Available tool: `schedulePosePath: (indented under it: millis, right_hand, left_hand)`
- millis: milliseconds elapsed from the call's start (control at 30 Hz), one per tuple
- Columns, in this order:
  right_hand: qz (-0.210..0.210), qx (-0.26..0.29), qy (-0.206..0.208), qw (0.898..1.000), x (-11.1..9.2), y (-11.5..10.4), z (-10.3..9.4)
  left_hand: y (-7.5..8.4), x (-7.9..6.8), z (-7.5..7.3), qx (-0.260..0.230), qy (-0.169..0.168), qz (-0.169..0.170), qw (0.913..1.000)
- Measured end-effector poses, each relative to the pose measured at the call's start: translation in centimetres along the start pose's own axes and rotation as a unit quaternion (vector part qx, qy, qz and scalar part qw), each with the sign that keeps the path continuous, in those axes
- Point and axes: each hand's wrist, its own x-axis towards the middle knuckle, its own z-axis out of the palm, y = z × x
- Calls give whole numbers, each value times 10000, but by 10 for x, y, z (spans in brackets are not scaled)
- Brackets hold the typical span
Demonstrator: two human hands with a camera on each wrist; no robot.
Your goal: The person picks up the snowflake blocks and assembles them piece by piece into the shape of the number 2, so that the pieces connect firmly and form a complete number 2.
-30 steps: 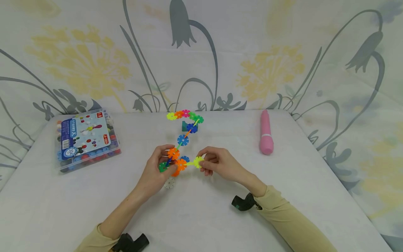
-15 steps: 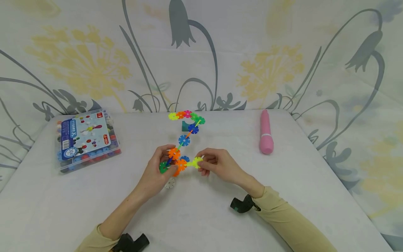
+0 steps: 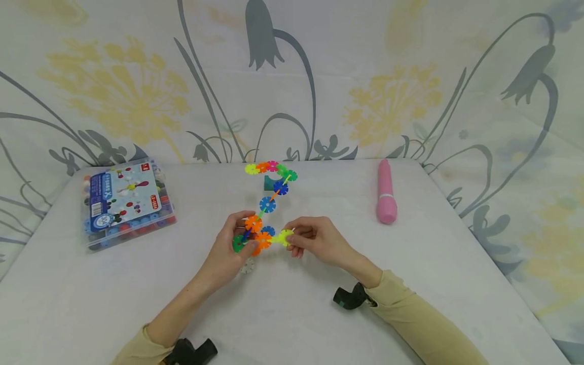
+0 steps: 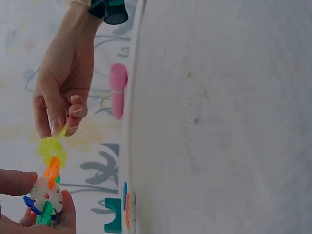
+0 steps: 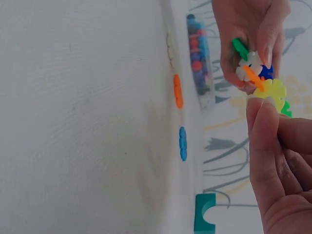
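A chain of interlocking plastic snowflake discs point(image 3: 267, 205) runs from the far end of the table to the hands, in yellow, orange, pink, green and blue. My left hand point(image 3: 232, 241) holds its near end, thumb and fingers around a white disc point(image 4: 47, 195) with green and dark blue discs beside it. From there an orange disc point(image 4: 51, 171) leads to a yellow disc point(image 4: 52, 150). My right hand point(image 3: 317, 238) pinches another yellow disc point(image 3: 286, 237) between thumb and index finger, up against that yellow one. Part of the near end is hidden behind the left fingers.
Loose on the table lie a white disc point(image 3: 248, 265), an orange disc point(image 5: 178, 91) and a blue disc point(image 5: 183, 144). A teal arch block point(image 3: 270, 183) stands behind the chain. To the left is a clear box point(image 3: 128, 203) of parts, to the right a pink wand-shaped object point(image 3: 386, 192).
My right hand has shifted slightly left, bringing its yellow disc closer to the chain. The chain has drifted a little to the right; the left hand keeps its grip.
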Motion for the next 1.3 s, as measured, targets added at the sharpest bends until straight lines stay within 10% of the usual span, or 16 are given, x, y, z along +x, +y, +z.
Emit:
schedulePosePath:
  millis: [1300]
  right_hand:
    - [586,181,22,9981,6,3,-4]
  left_hand:
    - [-2,6,-5,-509,221,-173,9983]
